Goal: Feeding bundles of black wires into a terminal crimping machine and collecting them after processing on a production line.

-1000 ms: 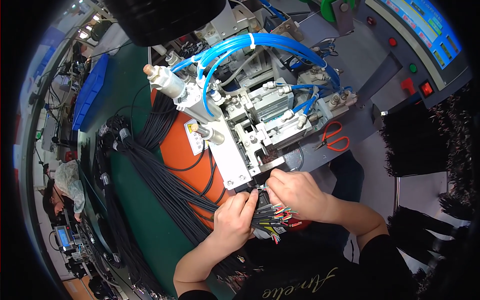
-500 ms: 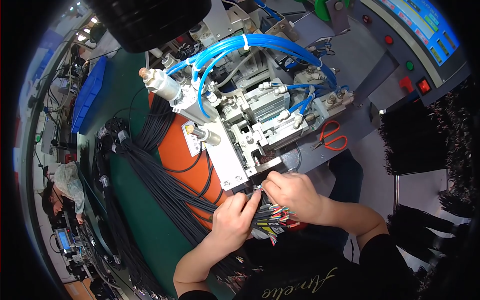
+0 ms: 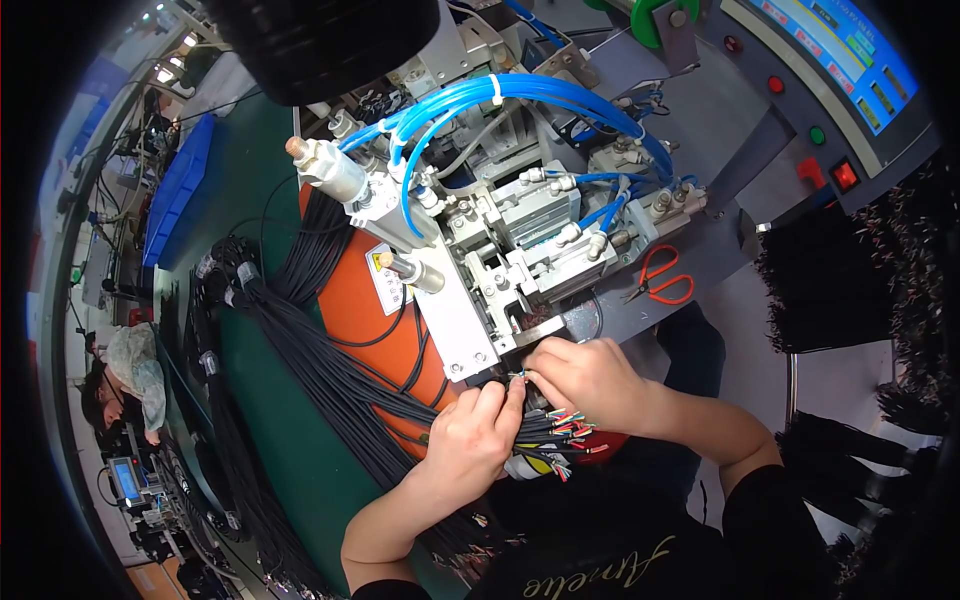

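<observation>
Close in front of the machine (image 3: 450,330), my two hands meet at the fingertips. My left hand (image 3: 472,430) is closed, thumb and forefinger pinching a black cable near its end. Thin coloured wires (image 3: 518,375) stick out between the two hands. The fingers of my right hand (image 3: 590,388) are bent in a pinch on these wires; their tips are partly hidden. Below the hands, a bunch of black cables (image 3: 535,430) ends in stripped wires (image 3: 572,425) of red, white, green and other colours. A white and yellow roundish thing (image 3: 528,465) shows partly under the bunch.
Scissors with red handles (image 3: 668,280) lie on the grey surface right of the machine. Long black cables (image 3: 300,350) run over the green table (image 3: 310,500) and an orange sheet (image 3: 345,300). A screen (image 3: 850,60) stands at upper right. Further left, another person (image 3: 135,380) bends over equipment.
My right hand has shifted slightly at the wire ends, and the fingers of both hands have adjusted. The cable bunch below has turned a little to the right.
</observation>
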`<state>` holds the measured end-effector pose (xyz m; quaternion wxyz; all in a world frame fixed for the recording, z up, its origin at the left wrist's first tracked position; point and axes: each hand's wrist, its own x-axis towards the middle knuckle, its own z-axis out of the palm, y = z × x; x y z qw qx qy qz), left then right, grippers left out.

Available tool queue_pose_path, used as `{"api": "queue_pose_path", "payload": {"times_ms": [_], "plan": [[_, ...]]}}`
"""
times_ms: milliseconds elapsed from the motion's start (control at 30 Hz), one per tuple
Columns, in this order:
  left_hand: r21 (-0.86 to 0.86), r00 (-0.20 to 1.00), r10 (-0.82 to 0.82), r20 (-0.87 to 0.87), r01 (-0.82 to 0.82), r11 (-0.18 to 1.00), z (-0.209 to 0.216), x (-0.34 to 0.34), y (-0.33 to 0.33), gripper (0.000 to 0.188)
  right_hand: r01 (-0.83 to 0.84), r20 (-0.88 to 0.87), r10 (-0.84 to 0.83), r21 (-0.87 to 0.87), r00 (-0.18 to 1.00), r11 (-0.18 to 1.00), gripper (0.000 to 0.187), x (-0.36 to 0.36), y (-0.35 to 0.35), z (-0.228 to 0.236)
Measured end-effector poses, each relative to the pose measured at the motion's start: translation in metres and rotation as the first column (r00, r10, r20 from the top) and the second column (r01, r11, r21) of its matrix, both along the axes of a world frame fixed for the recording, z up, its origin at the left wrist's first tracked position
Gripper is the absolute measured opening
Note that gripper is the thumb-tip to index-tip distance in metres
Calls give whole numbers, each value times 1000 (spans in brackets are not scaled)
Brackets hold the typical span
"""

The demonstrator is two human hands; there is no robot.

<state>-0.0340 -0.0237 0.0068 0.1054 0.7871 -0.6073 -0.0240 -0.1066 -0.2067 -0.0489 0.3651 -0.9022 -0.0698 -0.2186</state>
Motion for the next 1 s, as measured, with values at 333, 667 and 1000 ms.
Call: {"api": "queue_pose_path", "payload": {"times_ms": [333, 667, 1000], "plan": [[-104, 990, 115, -83, -123, 987, -4, 8, 12, 47, -25, -142, 47, 151, 989, 988, 5, 8, -6, -4], [-158, 950, 299, -88, -309, 938, -19, 5, 36, 42, -20, -179, 113, 453, 977, 891, 29, -13, -1, 10], [-318, 960, 89, -264, -174, 932, -16, 8, 41, 37, 6, -154, 413, 941, 897, 337, 26, -11, 17, 8]]}}
